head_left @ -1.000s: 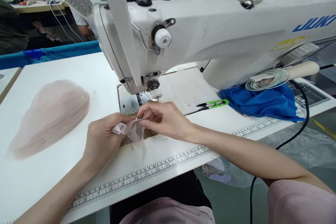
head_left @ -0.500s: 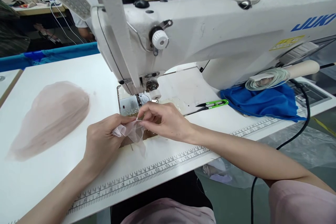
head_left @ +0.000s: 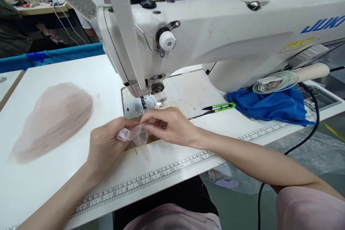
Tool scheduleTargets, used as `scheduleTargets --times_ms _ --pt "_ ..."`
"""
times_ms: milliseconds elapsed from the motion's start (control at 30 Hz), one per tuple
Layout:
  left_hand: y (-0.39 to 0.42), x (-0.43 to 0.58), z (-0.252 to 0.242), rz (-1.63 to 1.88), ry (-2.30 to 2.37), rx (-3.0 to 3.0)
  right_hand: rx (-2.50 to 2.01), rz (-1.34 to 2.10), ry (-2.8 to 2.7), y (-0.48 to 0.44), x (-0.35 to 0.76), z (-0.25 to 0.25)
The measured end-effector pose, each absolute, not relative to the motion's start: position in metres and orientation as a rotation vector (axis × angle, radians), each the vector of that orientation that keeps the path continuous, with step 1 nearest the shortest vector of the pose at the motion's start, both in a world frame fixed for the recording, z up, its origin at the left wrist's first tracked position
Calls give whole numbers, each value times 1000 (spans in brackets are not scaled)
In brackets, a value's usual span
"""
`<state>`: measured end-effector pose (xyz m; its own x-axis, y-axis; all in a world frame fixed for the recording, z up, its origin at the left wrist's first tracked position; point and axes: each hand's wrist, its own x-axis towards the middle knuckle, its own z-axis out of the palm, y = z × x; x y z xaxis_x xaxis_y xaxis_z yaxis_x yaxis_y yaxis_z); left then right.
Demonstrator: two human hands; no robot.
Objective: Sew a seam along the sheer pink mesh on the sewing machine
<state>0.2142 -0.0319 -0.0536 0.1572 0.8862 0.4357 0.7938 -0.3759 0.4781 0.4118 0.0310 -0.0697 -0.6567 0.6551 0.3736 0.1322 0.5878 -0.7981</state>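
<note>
A small piece of sheer pale pink fabric is bunched between my two hands, just in front of the sewing machine's needle area. My left hand is closed round it, with a folded bit sticking out beside the thumb. My right hand pinches the fabric's upper edge between thumb and forefinger, its tips almost meeting those of the left. Behind my fingers are the presser foot and the metal needle plate. On the table to the left lies a larger heap of sheer pink fabric.
Over the table stands the white sewing machine. Green-handled thread snips lie right of my hands, near a blue cloth and a coil of pale cord. Ruler markings run along the front edge. A black cable hangs at the right.
The view has shifted very slightly. Both hands keep their hold on the sheer fabric, with hardly any movement of the fingers.
</note>
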Motion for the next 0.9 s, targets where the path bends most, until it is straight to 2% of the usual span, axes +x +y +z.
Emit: scheduleTargets --times_ms 267,367,633,767,900 --pt "-34 218 -50 1007 1598 2551 -512 318 -2374 32 417 -72" --pt "-37 219 -50 1026 1586 2538 -392 208 -2559 31 420 -64" --pt "-39 218 -47 1107 1425 2386 -337 354 -2526 27 424 -57" --pt "-33 218 -49 772 1558 1947 -540 452 -2410 27 420 -65" --pt "-29 221 -62 464 1855 1991 -693 653 -2388 30 413 -72"
